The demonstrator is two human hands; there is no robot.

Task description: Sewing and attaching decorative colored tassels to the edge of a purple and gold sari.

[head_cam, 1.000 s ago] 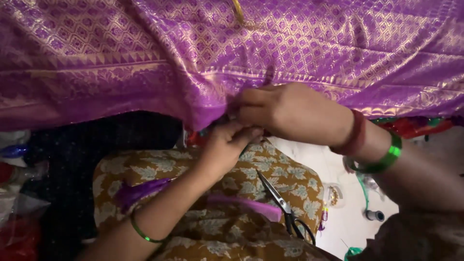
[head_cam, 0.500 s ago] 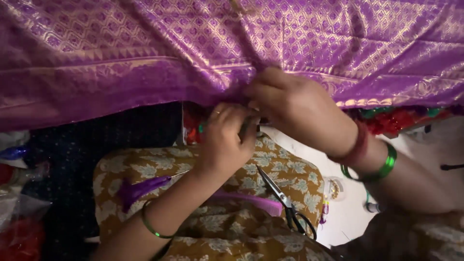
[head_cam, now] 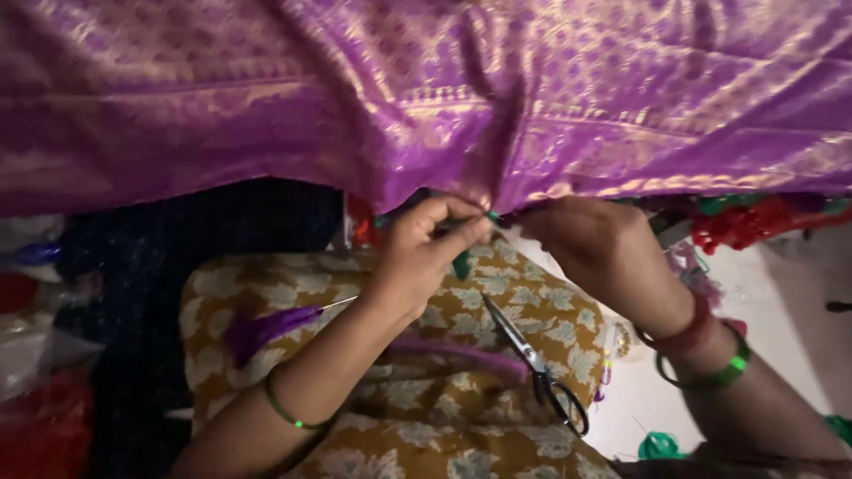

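A purple silk cloth with gold woven pattern hung across the far half of the view, its lower edge gathered into a tight pucker at the centre. Both hands met at that pucker, seemingly so the edge stayed taut for fine work. The left hand had its fingers pressed together, pinching something small and green at the hem; what exactly it was could not be told. The right hand was curled closed on the cloth edge just to the right, steadying it. Below the hands, nearer the viewer, lay a mustard floral cushion, apparently serving as a work rest. A pair of scissors lay on it within easy reach, and a purple tassel of threads rested to the left.
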